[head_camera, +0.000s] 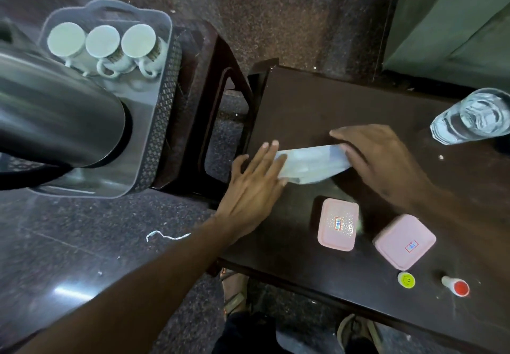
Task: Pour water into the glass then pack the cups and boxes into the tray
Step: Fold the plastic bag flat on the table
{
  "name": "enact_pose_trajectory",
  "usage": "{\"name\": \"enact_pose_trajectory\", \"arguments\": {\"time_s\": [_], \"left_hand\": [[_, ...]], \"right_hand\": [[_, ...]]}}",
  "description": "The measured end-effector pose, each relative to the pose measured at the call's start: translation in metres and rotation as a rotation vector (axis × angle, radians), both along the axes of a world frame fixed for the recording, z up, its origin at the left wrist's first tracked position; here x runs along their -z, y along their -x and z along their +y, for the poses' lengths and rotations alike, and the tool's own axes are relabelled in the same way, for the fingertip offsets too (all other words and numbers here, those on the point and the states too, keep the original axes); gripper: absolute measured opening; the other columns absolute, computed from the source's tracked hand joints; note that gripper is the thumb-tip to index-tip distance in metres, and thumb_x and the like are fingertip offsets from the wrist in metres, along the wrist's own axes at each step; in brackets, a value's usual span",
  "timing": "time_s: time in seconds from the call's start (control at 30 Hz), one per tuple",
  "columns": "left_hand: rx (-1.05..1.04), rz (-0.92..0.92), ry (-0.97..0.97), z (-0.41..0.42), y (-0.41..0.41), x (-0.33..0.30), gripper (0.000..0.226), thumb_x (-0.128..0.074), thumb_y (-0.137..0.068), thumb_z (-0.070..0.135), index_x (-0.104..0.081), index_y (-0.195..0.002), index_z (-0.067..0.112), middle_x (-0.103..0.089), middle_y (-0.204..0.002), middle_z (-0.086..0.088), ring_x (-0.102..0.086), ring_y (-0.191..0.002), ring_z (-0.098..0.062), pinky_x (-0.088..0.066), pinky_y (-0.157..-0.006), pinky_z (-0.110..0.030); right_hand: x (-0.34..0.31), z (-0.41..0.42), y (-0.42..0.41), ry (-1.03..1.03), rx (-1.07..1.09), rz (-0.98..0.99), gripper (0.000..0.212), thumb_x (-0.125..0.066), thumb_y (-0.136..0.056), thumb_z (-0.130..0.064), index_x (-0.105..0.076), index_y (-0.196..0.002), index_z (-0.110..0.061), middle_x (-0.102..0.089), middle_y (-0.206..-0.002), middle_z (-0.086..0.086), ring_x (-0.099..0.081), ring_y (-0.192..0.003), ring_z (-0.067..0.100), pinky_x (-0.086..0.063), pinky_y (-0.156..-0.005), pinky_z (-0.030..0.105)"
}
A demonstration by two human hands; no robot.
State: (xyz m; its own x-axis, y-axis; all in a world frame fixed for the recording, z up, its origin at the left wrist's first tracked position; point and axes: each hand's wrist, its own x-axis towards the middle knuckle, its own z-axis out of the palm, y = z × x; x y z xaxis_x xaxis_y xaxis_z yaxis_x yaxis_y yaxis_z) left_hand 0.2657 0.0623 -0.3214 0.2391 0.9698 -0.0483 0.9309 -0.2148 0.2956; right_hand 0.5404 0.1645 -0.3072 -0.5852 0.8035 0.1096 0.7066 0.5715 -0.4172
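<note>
— What are the hands doing?

— Both are on a pale blue box (309, 164) lying at the centre of the dark surface (317, 99). The left hand (254, 185) lies flat, fingers straight and together, against the box's nine o'clock end. The right hand (383, 160) curls over its three o'clock end, fingers bent around the edge.

— And the glass?

— The glass (474, 116) stands at two o'clock on the surface, with water in it, well apart from the hands.

— The other boxes?

— Two pink boxes sit at five o'clock of the blue one: one (338, 224) nearer the middle, the other (404, 241) just beside it, tilted. A small yellow-green cap (406, 279) and a red-capped item (456, 286) lie beyond them at five o'clock.

— The tray?

— The grey tray (162, 122) sits off at ten o'clock on a dark stool (209, 83). Three white cups (103, 41) stand upside down in a row at its far end, and a steel kettle (55, 110) is in the near part.
</note>
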Motion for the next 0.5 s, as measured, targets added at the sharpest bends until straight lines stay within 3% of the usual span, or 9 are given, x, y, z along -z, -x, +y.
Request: {"name": "enact_pose_trajectory", "arguments": {"time_s": [0.07, 0.13, 0.27, 0.37, 0.47, 0.5], "left_hand": [[-0.229, -0.156, 0.041, 0.011, -0.006, -0.008, 0.051, -0.045, -0.110, 0.035, -0.046, -0.157, 0.014, -0.041, -0.168, -0.010, -0.040, -0.154, -0.023, -0.027, -0.119, -0.049], [-0.378, -0.187, 0.116, 0.017, -0.010, -0.010, 0.058, -0.055, -0.106, 0.040, -0.044, -0.158, 0.018, -0.037, -0.170, -0.005, -0.035, -0.154, -0.020, -0.020, -0.121, -0.045], [-0.490, -0.317, 0.141, 0.018, -0.016, -0.007, 0.048, -0.042, -0.109, 0.049, -0.064, -0.141, 0.021, -0.036, -0.171, -0.003, -0.031, -0.155, -0.018, -0.016, -0.122, -0.047], [-0.541, -0.324, 0.130, 0.022, -0.017, -0.005, 0.026, -0.061, -0.104, 0.030, -0.064, -0.129, 0.021, -0.045, -0.165, -0.002, -0.037, -0.151, -0.017, -0.020, -0.117, -0.042], [-0.490, -0.240, 0.230, 0.026, -0.017, -0.005, 0.068, -0.075, -0.090, 0.016, -0.047, -0.152, 0.022, -0.038, -0.168, -0.001, -0.032, -0.154, -0.019, -0.022, -0.122, -0.046], [-0.482, -0.221, 0.249, 0.026, -0.017, -0.006, 0.073, -0.076, -0.088, 0.015, -0.045, -0.154, 0.023, -0.033, -0.169, -0.001, -0.029, -0.156, -0.020, -0.021, -0.123, -0.048]], "right_hand": [[-0.003, 0.008, 0.011, 0.081, 0.129, -0.080, 0.037, -0.056, -0.102, -0.037, -0.063, -0.135, -0.023, -0.068, -0.132, 0.002, -0.061, -0.122, 0.026, -0.046, -0.103, 0.048], [-0.001, 0.013, 0.017, 0.171, 0.162, -0.206, 0.044, -0.067, -0.095, -0.043, -0.064, -0.134, -0.022, -0.064, -0.129, 0.004, -0.056, -0.119, 0.027, -0.046, -0.102, 0.047], [0.003, 0.007, 0.018, 0.258, 0.186, -0.287, 0.050, -0.077, -0.089, -0.043, -0.063, -0.131, -0.020, -0.056, -0.126, 0.006, -0.055, -0.115, 0.025, -0.046, -0.101, 0.043], [0.007, 0.004, 0.020, 0.259, 0.183, -0.286, 0.041, -0.080, -0.089, -0.038, -0.061, -0.121, -0.020, -0.054, -0.121, 0.004, -0.053, -0.110, 0.023, -0.046, -0.097, 0.041], [0.010, 0.005, 0.022, 0.292, 0.238, -0.265, 0.036, -0.082, -0.087, -0.034, -0.061, -0.111, -0.020, -0.054, -0.114, 0.004, -0.052, -0.104, 0.022, -0.048, -0.091, 0.040], [0.010, 0.006, 0.024, 0.312, 0.262, -0.251, 0.035, -0.084, -0.085, -0.033, -0.062, -0.109, -0.019, -0.054, -0.113, 0.004, -0.052, -0.103, 0.023, -0.049, -0.090, 0.041]]}}
